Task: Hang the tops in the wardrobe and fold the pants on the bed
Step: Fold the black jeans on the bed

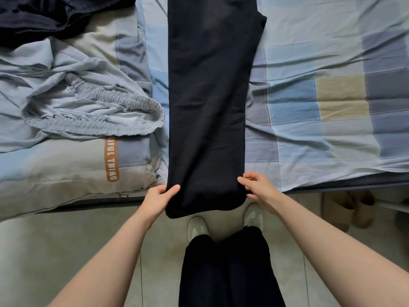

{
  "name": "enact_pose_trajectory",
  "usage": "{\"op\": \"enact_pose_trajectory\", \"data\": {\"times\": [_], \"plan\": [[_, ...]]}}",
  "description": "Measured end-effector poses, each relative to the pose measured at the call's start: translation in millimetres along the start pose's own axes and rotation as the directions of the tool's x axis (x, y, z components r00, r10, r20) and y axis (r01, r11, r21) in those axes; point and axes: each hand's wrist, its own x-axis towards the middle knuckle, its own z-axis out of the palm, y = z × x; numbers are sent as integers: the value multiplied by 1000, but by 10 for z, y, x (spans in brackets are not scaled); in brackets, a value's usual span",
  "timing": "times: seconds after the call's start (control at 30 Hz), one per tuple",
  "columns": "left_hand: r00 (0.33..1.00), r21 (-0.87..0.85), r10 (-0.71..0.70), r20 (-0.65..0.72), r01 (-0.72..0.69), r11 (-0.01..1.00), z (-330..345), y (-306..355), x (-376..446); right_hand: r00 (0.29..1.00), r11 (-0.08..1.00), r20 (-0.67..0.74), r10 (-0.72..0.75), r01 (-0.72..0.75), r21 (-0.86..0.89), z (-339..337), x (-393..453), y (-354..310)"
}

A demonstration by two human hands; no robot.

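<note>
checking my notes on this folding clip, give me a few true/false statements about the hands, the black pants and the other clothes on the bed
1. Both hands hold the near end of the black pants. True: the left hand and the right hand each pinch a corner of it.
2. The black pants lie crumpled in a heap. False: they are laid out long and flat across the bed, with the near end hanging over its edge.
3. Grey pants with an elastic waistband lie to the left of the black pants. True.
4. The grey pants are neatly folded. False: they lie rumpled.
5. A dark garment sits at the far left of the bed. True.
</note>
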Motion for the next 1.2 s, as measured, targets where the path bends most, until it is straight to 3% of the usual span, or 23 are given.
{"op": "enact_pose_trajectory", "data": {"times": [0.17, 0.4, 0.53, 0.73, 0.9, 1.1, 1.2], "plan": [[997, -34, -58, 60, 60, 998, -10, -15, 8, 997, 995, -61, -39, 45, 93, -134, -39, 67], [989, -212, -142, 51, 150, 966, 123, 0, 4, 1000, 996, 4, -1, 1, 87, -225, -85, 77], [988, -162, -123, 94, 137, 977, 124, -139, -116, 999, 992, -31, -30, 33, 124, -191, -85, 103], [998, -67, -37, 54, 41, 997, 102, -187, -284, 965, 978, 172, -199, 206, -23, -253, -285, 154], [980, -15, -16, 198, 19, 1000, 74, -108, -571, 953, 978, 286, -102, 148, -144, -368, -578, 165], [951, 124, -101, 293, 67, 990, 17, -165, -893, 972, 952, 224, 69, 4, -306, -449, -928, 204], [945, 93, -142, 295, 120, 988, -37, -111, -1026, 973, 943, 211, 96, -21, -333, -422, -1058, 147]]}}
